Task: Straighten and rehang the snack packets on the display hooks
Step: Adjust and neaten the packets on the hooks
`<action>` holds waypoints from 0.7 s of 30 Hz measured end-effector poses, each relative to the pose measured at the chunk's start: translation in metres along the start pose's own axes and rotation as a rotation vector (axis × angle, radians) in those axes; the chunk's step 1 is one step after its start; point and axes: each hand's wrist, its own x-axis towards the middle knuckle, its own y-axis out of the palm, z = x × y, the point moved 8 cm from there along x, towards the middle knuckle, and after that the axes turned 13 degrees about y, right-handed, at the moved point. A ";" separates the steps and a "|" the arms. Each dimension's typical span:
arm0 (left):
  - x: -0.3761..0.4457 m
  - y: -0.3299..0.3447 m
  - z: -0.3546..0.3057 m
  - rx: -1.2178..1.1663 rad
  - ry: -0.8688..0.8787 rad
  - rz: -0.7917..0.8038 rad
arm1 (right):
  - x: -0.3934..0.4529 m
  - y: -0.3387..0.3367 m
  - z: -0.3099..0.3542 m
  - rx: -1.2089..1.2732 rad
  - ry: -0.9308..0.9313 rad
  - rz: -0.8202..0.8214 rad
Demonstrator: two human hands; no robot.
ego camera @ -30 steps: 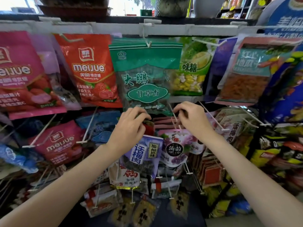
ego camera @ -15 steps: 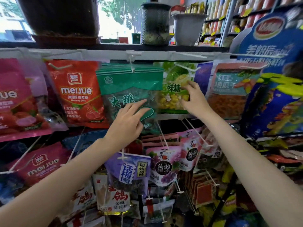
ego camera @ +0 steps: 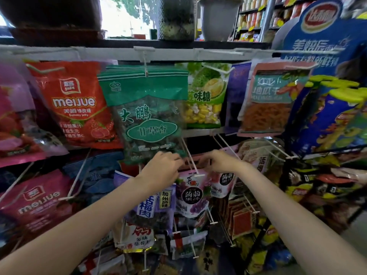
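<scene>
Both hands have dropped from the top row. The left hand (ego camera: 162, 167) is pinching the green packet's (ego camera: 147, 114) bottom edge; the right hand (ego camera: 220, 160), fingers curled, is gripping pink packets (ego camera: 195, 161) on the hook (ego camera: 189, 155) below.

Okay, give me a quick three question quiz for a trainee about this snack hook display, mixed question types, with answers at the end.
1. True or false: the green packet hangs on the top row between the red meijue packet and the durian candy packet.
2. Which hand is at the green packet's bottom edge? A) left hand B) right hand
3. Fill in: both hands work on either side of a white ____ in the second row.

Key: 1 true; 2 A; 3 hook.
</scene>
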 end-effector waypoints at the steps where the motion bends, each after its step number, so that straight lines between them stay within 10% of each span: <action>1: -0.002 0.011 0.003 -0.021 -0.038 0.070 | 0.000 0.000 0.001 -0.012 -0.020 -0.018; 7: -0.023 0.043 -0.001 -0.105 -0.087 0.306 | -0.001 0.027 0.000 -0.196 -0.021 -0.008; 21: -0.035 0.041 -0.002 -0.122 -0.120 0.270 | -0.015 0.015 -0.015 0.082 -0.108 -0.371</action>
